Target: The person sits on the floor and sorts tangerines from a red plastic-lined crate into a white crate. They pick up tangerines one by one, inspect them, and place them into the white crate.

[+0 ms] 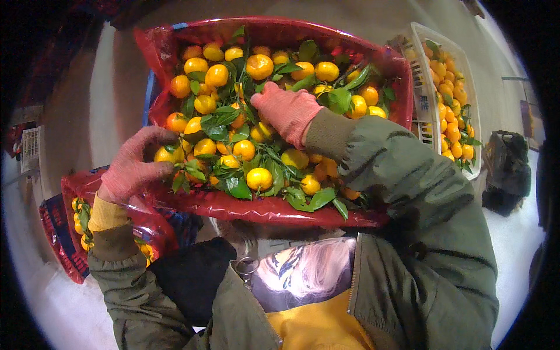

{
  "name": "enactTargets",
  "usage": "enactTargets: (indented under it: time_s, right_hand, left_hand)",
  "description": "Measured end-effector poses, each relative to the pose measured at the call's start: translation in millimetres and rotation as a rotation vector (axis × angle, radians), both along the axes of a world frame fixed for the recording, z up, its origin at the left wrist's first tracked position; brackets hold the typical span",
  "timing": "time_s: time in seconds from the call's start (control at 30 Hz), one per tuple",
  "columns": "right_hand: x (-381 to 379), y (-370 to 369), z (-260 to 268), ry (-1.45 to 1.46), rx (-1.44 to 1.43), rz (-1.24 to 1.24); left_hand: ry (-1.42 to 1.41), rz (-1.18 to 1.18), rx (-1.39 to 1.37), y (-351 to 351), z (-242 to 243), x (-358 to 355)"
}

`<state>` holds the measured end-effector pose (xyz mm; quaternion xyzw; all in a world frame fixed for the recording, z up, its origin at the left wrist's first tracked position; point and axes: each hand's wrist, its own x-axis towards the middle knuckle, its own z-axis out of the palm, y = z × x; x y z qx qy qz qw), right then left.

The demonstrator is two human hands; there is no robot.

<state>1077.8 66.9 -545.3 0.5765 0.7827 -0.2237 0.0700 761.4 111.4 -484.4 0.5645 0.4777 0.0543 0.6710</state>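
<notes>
Before me stands a crate lined with red plastic film [280,209], filled with leafy orange-yellow mandarins [259,178]. My left hand [133,164], in a pink knit glove, is at the crate's left side. Its thumb and fingers curve around a mandarin [169,154] with leaves beside it. Over the middle of the fruit is my right hand [286,109], gloved the same way, with its fingers bent down among leaves and stems. The back of that hand hides its fingertips and anything between them. A larger mandarin [259,67] lies just beyond it.
To the right stands a white plastic basket [470,168] heaped with mandarins [450,100]. A dark bag-like object [506,170] sits farther right on the floor. At lower left is another container with red film [74,262] and fruit. A white crate [30,148] appears at far left.
</notes>
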Motion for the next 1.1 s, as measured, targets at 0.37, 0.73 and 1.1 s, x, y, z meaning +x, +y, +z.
enactTargets:
  time_s: [0.37, 0.73, 1.1]
  right_hand:
    - [16.6, -41.6, 49.5, 0.873, -0.133, -0.031]
    - [85.9, -80.1, 45.6, 0.769, 0.008, -0.701]
    - [35.9, -55.3, -1.9, 0.253, 0.016, 0.299]
  left_hand:
    - [-0.326, 0.037, 0.087, -64.5, -13.8, 109.9]
    - [0.367, -0.758, 1.042, -115.6, -76.3, 176.8]
    - [0.175, -0.813, 0.903, -132.2, -60.3, 160.1]
